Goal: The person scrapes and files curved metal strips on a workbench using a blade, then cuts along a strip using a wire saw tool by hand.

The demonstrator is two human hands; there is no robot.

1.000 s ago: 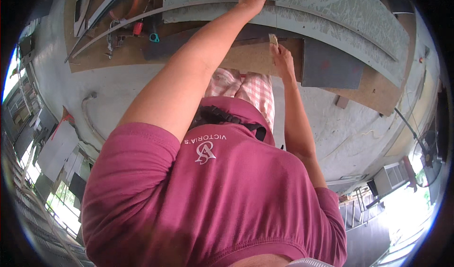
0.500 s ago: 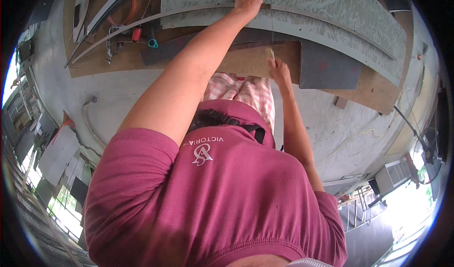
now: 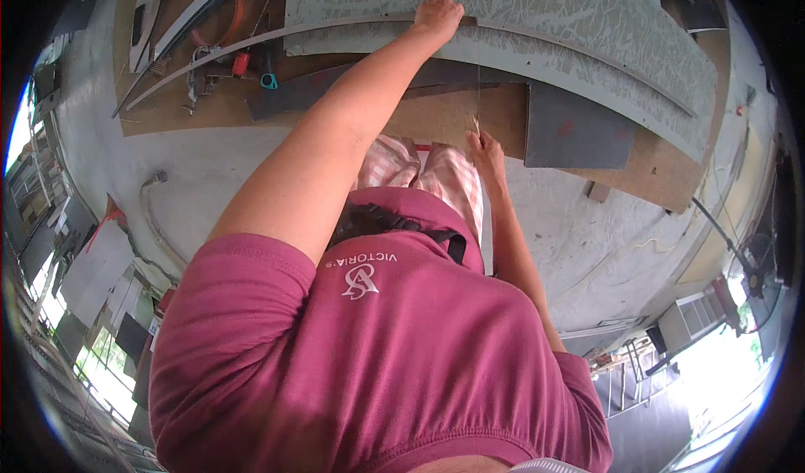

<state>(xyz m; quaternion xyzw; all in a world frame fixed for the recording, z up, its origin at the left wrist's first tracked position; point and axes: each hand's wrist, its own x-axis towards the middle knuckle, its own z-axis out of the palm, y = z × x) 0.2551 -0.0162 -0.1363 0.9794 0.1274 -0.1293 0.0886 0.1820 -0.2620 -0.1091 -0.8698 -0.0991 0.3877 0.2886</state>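
Note:
My left hand (image 3: 439,20) is closed, its curled fingers down on a long thin grey strip (image 3: 579,51) that lies across a patterned grey-green board (image 3: 537,3). Nearer my body, my right hand (image 3: 486,153) is closed around a thin tool (image 3: 475,122) with a pale end. A fine straight line, perhaps its blade seen edge-on, runs from there up to the board's near edge. The tool's exact kind is too thin to make out. Beneath the board lie dark grey sheets (image 3: 579,129) on a brown worktable (image 3: 662,167).
At the left of the table lie a red-handled tool (image 3: 241,64), a teal tape measure or similar small tool (image 3: 268,80), a metal clamp (image 3: 199,75) and an orange coil (image 3: 236,20). A fan (image 3: 759,259) stands at the far right.
My right hand has drawn back toward my body with the thin tool, from over the table's near edge to just off it. The left hand stays on the strip.

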